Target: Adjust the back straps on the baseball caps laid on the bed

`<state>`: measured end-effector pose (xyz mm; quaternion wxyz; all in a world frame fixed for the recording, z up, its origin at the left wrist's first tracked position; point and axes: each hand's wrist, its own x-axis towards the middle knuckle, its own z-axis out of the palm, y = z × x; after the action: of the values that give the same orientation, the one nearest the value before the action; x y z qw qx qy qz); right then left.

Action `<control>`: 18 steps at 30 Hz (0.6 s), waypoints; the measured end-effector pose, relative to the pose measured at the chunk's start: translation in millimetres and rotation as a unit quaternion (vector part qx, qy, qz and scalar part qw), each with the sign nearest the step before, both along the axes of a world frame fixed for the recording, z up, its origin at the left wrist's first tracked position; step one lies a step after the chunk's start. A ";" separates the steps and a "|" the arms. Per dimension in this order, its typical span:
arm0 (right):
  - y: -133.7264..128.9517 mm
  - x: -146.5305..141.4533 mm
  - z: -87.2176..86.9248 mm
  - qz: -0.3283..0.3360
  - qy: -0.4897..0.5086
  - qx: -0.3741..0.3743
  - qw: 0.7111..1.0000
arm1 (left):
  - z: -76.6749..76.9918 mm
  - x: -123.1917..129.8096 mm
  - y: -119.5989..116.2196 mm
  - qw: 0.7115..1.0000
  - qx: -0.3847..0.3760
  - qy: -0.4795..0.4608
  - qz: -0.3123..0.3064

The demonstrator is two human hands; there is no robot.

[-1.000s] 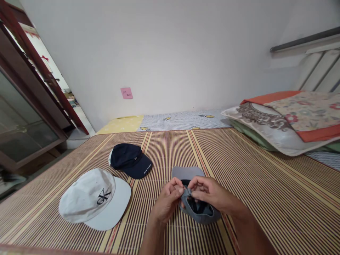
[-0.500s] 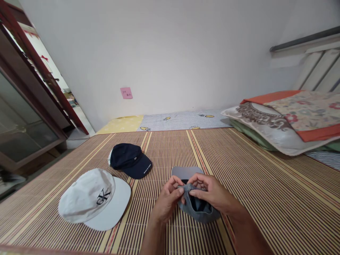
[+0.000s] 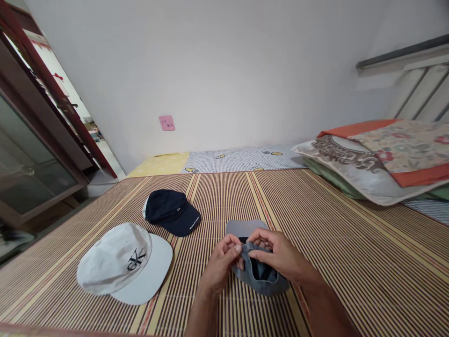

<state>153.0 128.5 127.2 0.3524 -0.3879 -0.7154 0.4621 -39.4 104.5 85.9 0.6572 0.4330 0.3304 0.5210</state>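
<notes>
A grey baseball cap (image 3: 268,284) lies on the striped bamboo mat with its brim pointing away from me and its opening partly facing up. My left hand (image 3: 224,262) pinches the back strap of this cap between thumb and fingers. On the strap's other side, my right hand (image 3: 271,250) is closed on it near the buckle, which the fingers partly cover. To the left rest a white baseball cap (image 3: 115,262) with black letters on its front and, behind it, a navy cap (image 3: 168,210) with small white lettering on the brim. Neither is touched.
The bamboo mat (image 3: 196,299) covers the bed under the caps. Pillows (image 3: 354,173) with a floral, orange-edged cover (image 3: 414,145) are stacked at the right. A pink note (image 3: 166,123) sticks to the white wall behind. At the far left stands a door (image 3: 63,103).
Both hands stay at the back strap, with only small finger movements. The grey cap has shifted very slightly left. The other caps have not moved.
</notes>
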 end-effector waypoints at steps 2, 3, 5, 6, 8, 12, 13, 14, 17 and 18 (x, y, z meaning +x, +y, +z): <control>-0.1 0.4 0.3 0.003 -0.005 -0.002 1.000 | -0.7 -0.4 0.2 1.000 0.000 0.004 -0.007; -0.2 0.5 0.6 0.005 -0.006 -0.003 1.000 | -1.2 -0.4 0.4 1.000 0.002 0.010 -0.008; -0.6 0.3 1.8 0.008 -0.007 -0.003 1.000 | -1.6 0.3 0.6 0.999 0.008 0.031 -0.005; -0.9 0.0 2.5 0.007 -0.007 -0.003 1.000 | -1.3 0.9 0.7 0.999 0.010 0.042 -0.002; -1.2 -0.6 3.8 0.002 -0.009 -0.004 1.000 | 0.4 2.0 0.6 0.998 0.012 0.059 0.004; -1.4 -1.6 4.7 -0.002 -0.009 -0.003 1.000 | 5.0 2.1 -0.2 0.998 0.006 0.066 0.008; -1.4 -1.7 4.5 0.000 -0.007 -0.003 1.000 | 5.6 1.6 -0.5 0.998 0.004 0.067 0.008; -1.4 -1.6 4.3 0.003 -0.006 -0.004 1.000 | 5.9 1.1 -0.9 0.998 0.002 0.068 0.007; -1.6 -1.2 3.7 0.011 -0.008 -0.010 1.000 | 5.5 -0.1 -1.7 0.997 -0.003 0.073 0.005; -1.7 -1.1 3.7 0.010 -0.011 -0.012 1.000 | 5.1 0.0 -1.8 0.998 -0.003 0.070 0.006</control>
<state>151.9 126.9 130.9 0.3358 -0.3897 -0.7174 0.4697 -39.4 102.7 91.0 0.6308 0.4640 0.3800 0.4924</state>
